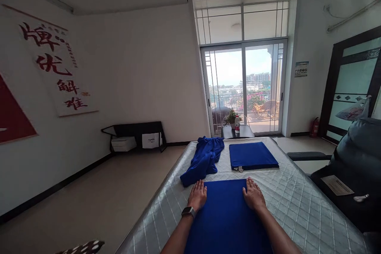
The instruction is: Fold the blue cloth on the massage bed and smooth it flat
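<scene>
A flat rectangular piece of blue cloth [226, 214], smooth on top, lies before me on the silvery quilted surface [291, 198]. My left hand [197, 196] rests flat at its far left edge, fingers stretched out, a watch on the wrist. At the far right edge lies my right hand [253, 194], also flat, with the thumb apart. Beyond them sits a neatly folded blue cloth [253, 154] with white labels showing at its near edge. A crumpled blue cloth [205, 158] is heaped to its left. The near end of the smooth cloth runs out of view.
A small table [245, 131] past the far edge carries a bottle [237, 124] and a potted plant [230, 118]. On the right stands a dark padded chair [363, 158] with a card [337, 185] on it. A black bench [137, 130] is against the left wall.
</scene>
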Tool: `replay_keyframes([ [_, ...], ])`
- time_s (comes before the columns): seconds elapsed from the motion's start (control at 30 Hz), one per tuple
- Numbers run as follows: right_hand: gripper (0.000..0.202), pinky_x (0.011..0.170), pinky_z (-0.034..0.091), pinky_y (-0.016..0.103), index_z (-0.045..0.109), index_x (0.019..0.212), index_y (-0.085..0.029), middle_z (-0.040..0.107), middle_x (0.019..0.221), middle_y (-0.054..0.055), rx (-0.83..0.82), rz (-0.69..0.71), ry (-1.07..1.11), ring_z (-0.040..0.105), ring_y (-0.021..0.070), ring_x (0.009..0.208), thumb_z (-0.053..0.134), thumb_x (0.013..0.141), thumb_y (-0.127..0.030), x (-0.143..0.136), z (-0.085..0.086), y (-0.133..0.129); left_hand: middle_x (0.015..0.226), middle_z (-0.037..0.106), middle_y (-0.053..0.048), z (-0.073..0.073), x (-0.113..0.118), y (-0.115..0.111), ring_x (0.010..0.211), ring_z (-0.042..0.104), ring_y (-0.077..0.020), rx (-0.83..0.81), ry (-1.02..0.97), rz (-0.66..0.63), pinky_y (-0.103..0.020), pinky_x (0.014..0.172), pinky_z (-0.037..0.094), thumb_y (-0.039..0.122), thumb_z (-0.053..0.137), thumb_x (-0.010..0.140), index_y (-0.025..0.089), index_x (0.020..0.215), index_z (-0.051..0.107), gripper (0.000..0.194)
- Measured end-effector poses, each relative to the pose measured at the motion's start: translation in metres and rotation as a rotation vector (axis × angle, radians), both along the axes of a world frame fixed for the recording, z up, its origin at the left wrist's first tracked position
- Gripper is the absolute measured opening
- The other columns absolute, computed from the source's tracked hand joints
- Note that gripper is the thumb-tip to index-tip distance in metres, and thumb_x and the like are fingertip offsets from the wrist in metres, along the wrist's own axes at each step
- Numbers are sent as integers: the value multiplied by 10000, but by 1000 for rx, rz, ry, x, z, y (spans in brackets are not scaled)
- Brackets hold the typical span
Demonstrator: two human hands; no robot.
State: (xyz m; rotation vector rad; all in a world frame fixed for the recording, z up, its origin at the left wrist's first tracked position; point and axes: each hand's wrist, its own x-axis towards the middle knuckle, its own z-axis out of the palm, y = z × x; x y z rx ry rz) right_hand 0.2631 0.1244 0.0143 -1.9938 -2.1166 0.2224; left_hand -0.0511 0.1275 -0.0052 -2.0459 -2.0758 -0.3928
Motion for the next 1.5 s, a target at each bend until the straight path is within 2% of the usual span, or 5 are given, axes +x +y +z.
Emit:
replay_keyframes([
  [0.17,709,1203,72,334,191,1553,-61,181,1629,95,11,0,20,130,182,1500,218,944,-424,0,1,-1,1456,526,-166,11,37,-4,1410,397,-311,-5,-37,-102,-536,1142,324,290,256,996,104,1478,423,543],
  [0.43,658,1208,105,350,247,1543,-75,176,1628,75,31,23,20,151,203,1497,238,939,-337,2,2,-5,1526,447,-103,17,179,-2,1438,358,-209,-102,-185,-450,-411,1180,303,383,155,1027,139,1489,411,582],
  [0.57,659,1208,112,321,271,1538,-96,210,1620,56,48,62,-10,161,184,1493,296,891,-218,5,1,-7,1525,451,-77,23,217,2,1423,383,-182,-120,-284,-502,-373,1180,306,388,43,1028,162,1498,403,634],
  [1.13,661,1206,119,353,245,1549,-122,138,1635,48,34,78,-23,138,207,1499,285,901,-245,3,0,-5,1567,381,-84,18,204,7,1464,301,-191,-181,-241,-537,-430,1210,245,423,27,1026,155,1533,321,644],
  [1.5,700,1206,106,329,220,1555,-100,215,1622,65,16,-6,-8,160,182,1494,219,944,-442,-1,3,-2,1568,385,-85,10,157,12,1486,243,-222,-135,-118,-434,-439,1210,249,472,174,1030,145,1523,343,616],
])
